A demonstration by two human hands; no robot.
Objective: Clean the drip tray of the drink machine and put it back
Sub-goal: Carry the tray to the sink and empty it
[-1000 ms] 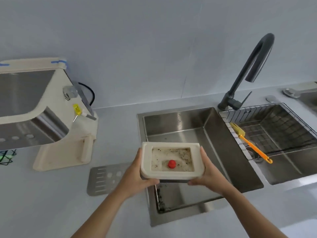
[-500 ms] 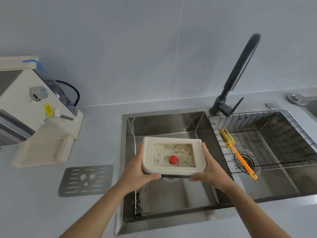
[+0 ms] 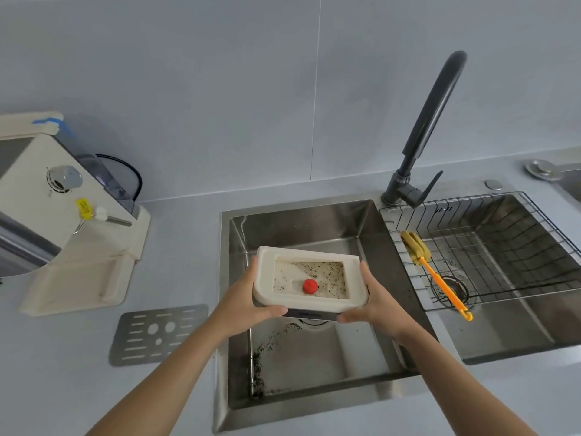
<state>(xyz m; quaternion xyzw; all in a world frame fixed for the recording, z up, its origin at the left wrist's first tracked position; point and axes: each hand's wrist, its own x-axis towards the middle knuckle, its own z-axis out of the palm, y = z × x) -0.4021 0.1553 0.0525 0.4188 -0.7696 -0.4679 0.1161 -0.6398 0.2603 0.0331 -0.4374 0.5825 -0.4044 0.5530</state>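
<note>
A cream drip tray [image 3: 267, 278] with a red float [image 3: 310, 285] and dark specks inside hangs above the left sink basin [image 3: 301, 225]. My left hand [image 3: 243, 302] grips its left end and my right hand [image 3: 374, 298] grips its right end, thumbs on the near edge. The tray tilts slightly, its right end lower. The cream drink machine [image 3: 63, 234] stands on the counter at the left. Its metal grate [image 3: 157, 335] lies flat on the counter in front of it.
A black tap [image 3: 430, 127] rises behind the sinks. The right basin holds a wire basket [image 3: 503, 247] with a yellow sponge brush on an orange handle [image 3: 437, 275]. Dark grounds lie on the left basin's floor [image 3: 270, 344].
The view has shifted right, so the machine sits further left in frame. The tray stays over the left basin in both hands and has tipped a little to the right.
</note>
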